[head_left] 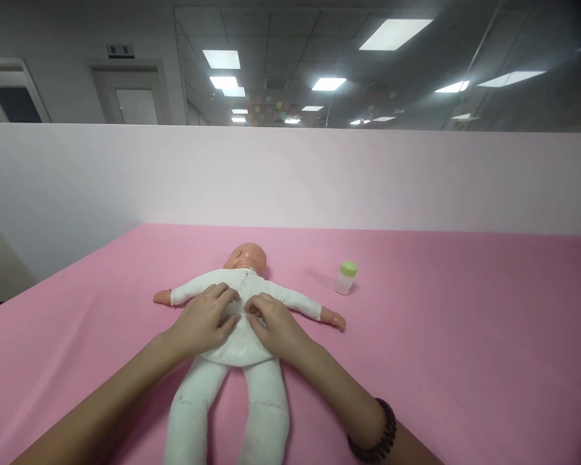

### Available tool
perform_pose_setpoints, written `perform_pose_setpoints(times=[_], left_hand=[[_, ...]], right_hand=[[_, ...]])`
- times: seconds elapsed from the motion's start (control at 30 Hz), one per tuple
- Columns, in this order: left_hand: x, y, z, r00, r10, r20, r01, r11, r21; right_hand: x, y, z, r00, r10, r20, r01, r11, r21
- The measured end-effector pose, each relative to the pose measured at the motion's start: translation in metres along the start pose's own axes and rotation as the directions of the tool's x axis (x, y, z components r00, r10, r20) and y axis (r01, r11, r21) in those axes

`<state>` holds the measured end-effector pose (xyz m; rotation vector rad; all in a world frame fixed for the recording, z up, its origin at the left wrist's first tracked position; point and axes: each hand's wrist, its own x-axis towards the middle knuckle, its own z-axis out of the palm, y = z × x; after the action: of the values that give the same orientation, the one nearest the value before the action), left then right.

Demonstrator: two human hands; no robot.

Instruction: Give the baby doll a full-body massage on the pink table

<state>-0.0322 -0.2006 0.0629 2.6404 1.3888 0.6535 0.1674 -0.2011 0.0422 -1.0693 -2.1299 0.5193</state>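
Note:
A baby doll (232,352) in a white bodysuit lies on its back on the pink table (465,336), arms spread, bald head toward the far wall. My left hand (204,321) rests on the doll's chest with its fingers curled onto the white cloth. My right hand (275,326) sits beside it on the chest, fingertips pinched at the middle seam of the suit. The two hands almost touch at the doll's centre line. A dark bead bracelet (375,433) circles my right wrist.
A small clear bottle with a green cap (345,278) stands upright on the pink surface to the right of the doll's arm. A pale partition wall (290,174) runs along the table's far edge. The table's left edge slants off at the left.

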Motion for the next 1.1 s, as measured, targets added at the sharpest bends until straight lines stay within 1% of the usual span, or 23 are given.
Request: perform_pose_setpoints(times=[0.1, 0.2, 0.33, 0.5, 0.7, 0.8, 0.87, 0.97, 1.03, 1.1], left_hand=[[0.000, 0.001, 0.000, 0.998, -0.051, 0.034, 0.051, 0.999, 0.002], [0.002, 0.002, 0.002, 0.994, -0.092, 0.056, 0.093, 0.995, -0.019], [0.005, 0.001, 0.006, 0.993, -0.110, 0.045, 0.112, 0.992, -0.051], [0.004, 0.002, 0.009, 0.994, -0.099, 0.040, 0.101, 0.993, -0.056], [0.004, 0.003, 0.013, 0.997, -0.064, 0.034, 0.064, 0.998, 0.006], [0.005, 0.002, 0.015, 0.998, -0.058, 0.025, 0.057, 0.998, 0.031], [0.006, 0.002, 0.015, 0.998, -0.062, 0.014, 0.062, 0.998, 0.009], [0.007, -0.001, 0.015, 0.993, -0.117, -0.010, 0.116, 0.990, -0.075], [0.009, -0.003, 0.014, 0.985, -0.165, -0.045, 0.157, 0.977, -0.145], [0.009, -0.006, 0.014, 0.979, -0.191, -0.075, 0.173, 0.966, -0.194]], right_hand=[[0.001, 0.006, 0.002, 0.999, 0.015, -0.032, -0.015, 1.000, 0.005], [0.002, 0.007, 0.005, 0.998, 0.043, -0.050, -0.043, 0.999, -0.005], [0.003, 0.004, 0.007, 0.994, 0.085, -0.062, -0.087, 0.996, -0.026], [0.007, 0.004, 0.007, 0.990, 0.135, -0.048, -0.137, 0.990, -0.041], [0.010, 0.007, 0.010, 0.992, 0.112, -0.064, -0.118, 0.988, -0.096], [0.009, 0.008, 0.009, 0.991, 0.119, -0.064, -0.123, 0.991, -0.060], [0.009, 0.009, 0.009, 0.990, 0.124, -0.068, -0.126, 0.992, -0.029], [0.010, 0.013, 0.009, 0.989, 0.121, -0.079, -0.119, 0.992, 0.034], [0.011, 0.017, 0.009, 0.989, 0.118, -0.091, -0.109, 0.989, 0.101], [0.012, 0.020, 0.011, 0.985, 0.118, -0.122, -0.100, 0.984, 0.146]])
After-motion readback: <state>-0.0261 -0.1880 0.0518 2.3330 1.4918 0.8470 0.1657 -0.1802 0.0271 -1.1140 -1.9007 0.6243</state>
